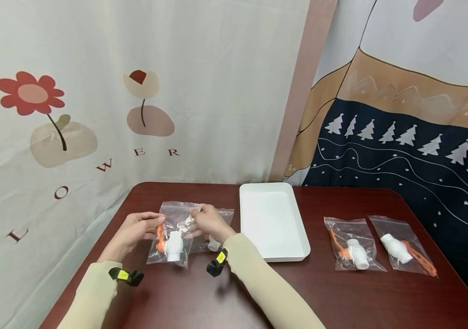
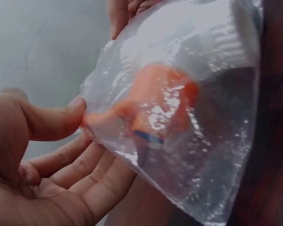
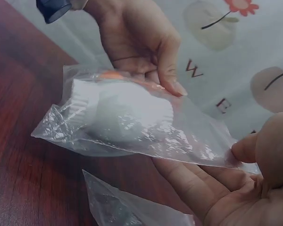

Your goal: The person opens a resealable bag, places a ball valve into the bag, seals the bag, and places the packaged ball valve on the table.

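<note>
Between both hands is a clear zip bag [image 1: 178, 210] with a white plastic ball valve [image 1: 174, 246] inside, its orange handle [image 1: 160, 237] on the left. My left hand [image 1: 133, 233] pinches the bag's left edge, thumb over the end of the orange handle in the left wrist view. With thumb and fingers, my right hand [image 1: 211, 221] grips the opposite edge near a corner; in the right wrist view the bag is held above the table. A second zip bag [image 1: 226, 214] lies behind and below the right hand, partly hidden by it, with a white part [image 1: 214, 244] showing.
A shallow white tray [image 1: 272, 219] stands to the right of the hands. Farther right, two more zip bags [image 1: 350, 224] [image 1: 390, 224] with white and orange valves lie on the dark red table [image 1: 312, 301]. Printed curtains [image 1: 217, 91] hang behind the table.
</note>
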Demonstrator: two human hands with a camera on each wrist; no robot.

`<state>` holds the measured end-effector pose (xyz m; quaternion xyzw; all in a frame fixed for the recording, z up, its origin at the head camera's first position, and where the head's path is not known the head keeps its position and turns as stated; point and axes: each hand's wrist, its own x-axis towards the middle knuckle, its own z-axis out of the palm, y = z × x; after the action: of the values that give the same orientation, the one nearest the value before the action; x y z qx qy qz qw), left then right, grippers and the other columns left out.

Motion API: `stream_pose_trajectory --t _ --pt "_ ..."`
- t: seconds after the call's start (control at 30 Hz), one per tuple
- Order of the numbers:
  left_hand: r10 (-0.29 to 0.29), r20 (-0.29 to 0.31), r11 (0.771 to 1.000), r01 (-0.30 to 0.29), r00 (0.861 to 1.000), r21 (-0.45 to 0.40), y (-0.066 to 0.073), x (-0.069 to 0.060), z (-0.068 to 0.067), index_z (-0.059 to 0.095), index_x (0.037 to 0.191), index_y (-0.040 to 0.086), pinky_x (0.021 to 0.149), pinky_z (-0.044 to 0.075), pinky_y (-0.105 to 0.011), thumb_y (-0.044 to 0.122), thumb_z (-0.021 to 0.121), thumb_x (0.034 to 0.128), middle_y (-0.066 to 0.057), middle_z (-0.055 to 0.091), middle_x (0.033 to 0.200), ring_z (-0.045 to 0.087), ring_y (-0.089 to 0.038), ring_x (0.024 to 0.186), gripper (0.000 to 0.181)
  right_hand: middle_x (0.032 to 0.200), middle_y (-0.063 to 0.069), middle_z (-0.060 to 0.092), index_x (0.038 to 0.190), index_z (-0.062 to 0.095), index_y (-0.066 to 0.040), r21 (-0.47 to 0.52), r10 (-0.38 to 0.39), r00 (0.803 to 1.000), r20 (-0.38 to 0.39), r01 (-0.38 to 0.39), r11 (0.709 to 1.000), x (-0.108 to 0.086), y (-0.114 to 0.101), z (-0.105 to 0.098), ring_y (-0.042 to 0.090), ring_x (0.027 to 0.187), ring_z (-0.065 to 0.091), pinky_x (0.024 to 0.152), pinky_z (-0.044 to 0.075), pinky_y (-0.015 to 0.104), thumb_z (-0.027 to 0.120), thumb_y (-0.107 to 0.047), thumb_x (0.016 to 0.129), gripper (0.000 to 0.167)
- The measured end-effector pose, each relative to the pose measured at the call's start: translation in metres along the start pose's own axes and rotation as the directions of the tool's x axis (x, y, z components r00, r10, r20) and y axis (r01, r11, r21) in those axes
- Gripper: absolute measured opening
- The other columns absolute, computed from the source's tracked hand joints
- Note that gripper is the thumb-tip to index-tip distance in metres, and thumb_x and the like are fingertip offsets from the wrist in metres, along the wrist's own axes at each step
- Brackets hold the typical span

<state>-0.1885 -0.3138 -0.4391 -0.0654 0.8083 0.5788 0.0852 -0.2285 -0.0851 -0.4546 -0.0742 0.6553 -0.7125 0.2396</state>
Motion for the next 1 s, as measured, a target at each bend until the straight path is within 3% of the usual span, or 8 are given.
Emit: stream_pose_trajectory --t 0.1,0.2,0.3,0.4,0.6,0.7,0.87,1.0 --pt "-0.023 0.002 0.999 0.023 1.0 0.034 -0.006 0.002 -0.009 0.058 0.132 -0.012 0.07 0.062 -0.031 0.024 0.069 0.0992 0.005 0.073 0.086 0.071 -0.01 0.075 0.05 0.119 0.02 0.073 0.102 0.057 0.002 -0.039 0.0 1.0 0.006 0.001 0.999 0.006 0.002 0.007 0.028 0.073 0.077 0.068 0.064 0.036 0.049 -0.014 0.108 0.019" --pt "-0.05 0.013 0.997 0.049 0.999 0.054 -0.014 0.003 -0.015 0.057 0.131 -0.014 0.069 0.062 -0.031 0.024 0.068 0.0999 0.004 0.072 0.084 0.07 -0.011 0.075 0.05 0.094 0.015 0.078 0.097 0.062 -0.003 -0.19 -0.013 1.0 -0.018 0.009 0.982 0.011 0.003 0.011 0.026 0.068 0.077 0.079 0.064 0.04 0.054 -0.016 0.106 0.018" --pt "-0.081 0.028 0.995 0.079 0.996 0.063 -0.023 0.004 -0.02 0.056 0.13 -0.015 0.068 0.061 -0.031 0.022 0.066 0.1006 0.004 0.072 0.083 0.069 -0.01 0.074 0.048 0.072 0.007 0.074 0.088 0.067 -0.01 -0.406 -0.057 0.997 -0.059 0.028 0.914 0.013 0.005 0.013 0.021 0.06 0.074 0.113 0.047 0.043 0.061 -0.021 0.103 0.02" --pt "-0.111 0.04 0.992 0.108 0.993 0.071 -0.029 0.003 -0.022 0.057 0.129 -0.015 0.067 0.061 -0.032 0.02 0.064 0.1014 0.003 0.072 0.082 0.07 -0.011 0.073 0.045 0.06 0.003 0.071 0.079 0.069 -0.015 -0.571 -0.113 0.991 -0.075 0.05 0.819 0.016 0.007 0.014 0.016 0.055 0.071 0.126 0.026 0.05 0.069 -0.025 0.099 0.022" --pt "-0.152 0.052 0.983 0.146 0.987 0.108 -0.031 0.002 -0.023 0.06 0.124 -0.013 0.068 0.062 -0.034 0.022 0.064 0.1004 -0.001 0.072 0.083 0.07 -0.012 0.075 0.042 0.062 -0.007 0.067 0.072 0.072 -0.02 -0.782 -0.205 0.976 -0.069 0.074 0.619 0.023 0.009 0.017 0.008 0.06 0.058 0.115 0.021 0.077 0.076 -0.031 0.093 0.025" --pt "-0.158 0.057 0.978 0.149 0.986 0.144 -0.03 0.001 -0.023 0.061 0.123 -0.014 0.069 0.062 -0.035 0.022 0.064 0.1003 -0.002 0.072 0.084 0.07 -0.013 0.075 0.043 0.073 -0.008 0.068 0.075 0.071 -0.019 -0.841 -0.223 0.973 -0.056 0.075 0.537 0.026 0.009 0.02 0.008 0.065 0.056 0.107 0.032 0.077 0.077 -0.032 0.093 0.023" --pt "-0.174 0.014 0.959 0.166 0.985 0.231 -0.028 -0.001 -0.022 0.065 0.123 -0.012 0.067 0.062 -0.034 0.024 0.066 0.0993 -0.004 0.072 0.086 0.069 -0.014 0.074 0.043 0.081 -0.006 0.07 0.078 0.07 -0.019 -0.891 -0.251 0.967 -0.036 0.082 0.447 0.029 0.007 0.022 0.009 0.068 0.057 0.084 0.051 0.056 0.079 -0.031 0.09 0.02" --pt "-0.18 -0.03 0.948 0.181 0.983 0.261 -0.027 -0.002 -0.018 0.067 0.12 -0.011 0.066 0.062 -0.034 0.022 0.067 0.0981 -0.006 0.072 0.083 0.07 -0.016 0.072 0.039 0.091 -0.004 0.072 0.087 0.07 -0.018 -0.903 -0.249 0.968 -0.013 0.095 0.418 0.026 0.006 0.02 0.01 0.075 0.06 0.079 0.05 0.054 0.078 -0.025 0.089 0.011"
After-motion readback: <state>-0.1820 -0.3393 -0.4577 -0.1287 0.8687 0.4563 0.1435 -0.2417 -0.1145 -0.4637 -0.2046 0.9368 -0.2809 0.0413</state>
